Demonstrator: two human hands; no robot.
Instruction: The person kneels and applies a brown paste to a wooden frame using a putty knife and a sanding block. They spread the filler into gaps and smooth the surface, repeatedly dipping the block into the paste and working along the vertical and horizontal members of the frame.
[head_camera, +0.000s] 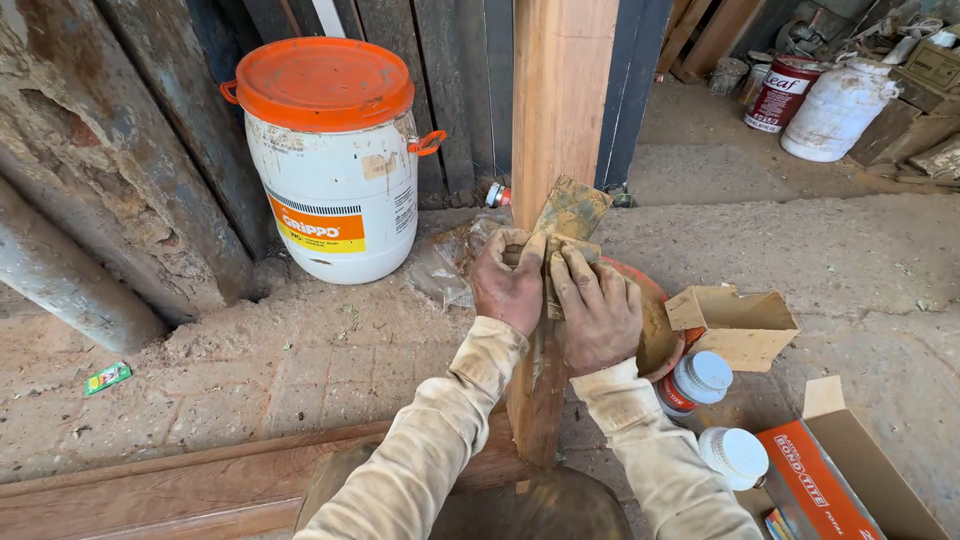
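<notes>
Both your left hand (510, 285) and right hand (595, 312) clamp a putty-smeared scraper card (570, 215) against the upright timber post's (560, 100) face; tilt it and filler could smear or drop.

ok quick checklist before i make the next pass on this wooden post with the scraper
1. Both hands on the tool: left hand and right hand both grip the flat scraper. Ok.
2. Blade against the wooden post: it looks pressed to the face. Ok.
3. Blade clean: it is smeared with brownish paste. Not ok.
4. Paste within reach: the orange bowl sits right behind the right hand. Ok.
5. Small jars shut: white caps on both. Ok.
6. Post held steady: its foot is hidden behind the arms. Cannot tell.
</notes>
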